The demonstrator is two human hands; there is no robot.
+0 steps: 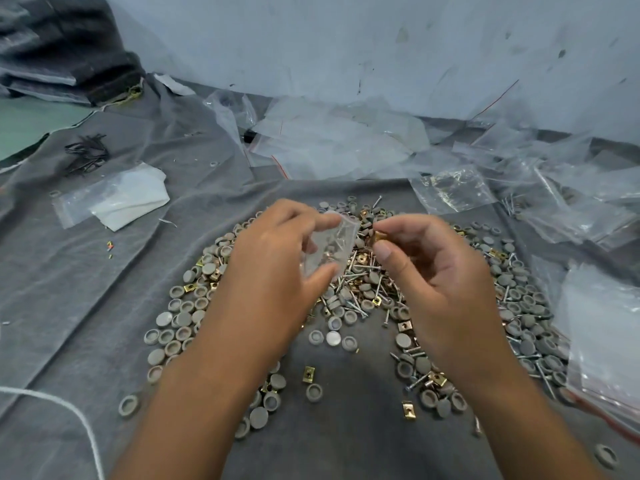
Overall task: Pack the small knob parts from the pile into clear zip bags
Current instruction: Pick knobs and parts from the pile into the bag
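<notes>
Grey cloth (104,271) covers the counter, and the pile of small knob parts (363,296) sits spread across it, round grey caps mixed with screws and little brass clips. Left hand (277,258) pinches a small clear zip bag (330,245) just above the pile, looks like a few parts inside but it's blurry. Right hand (436,271) pinches a brass clip (375,237) right beside the bag's edge. Loose empty bags (332,143) lie heaped behind, more bags (602,327) on the right
</notes>
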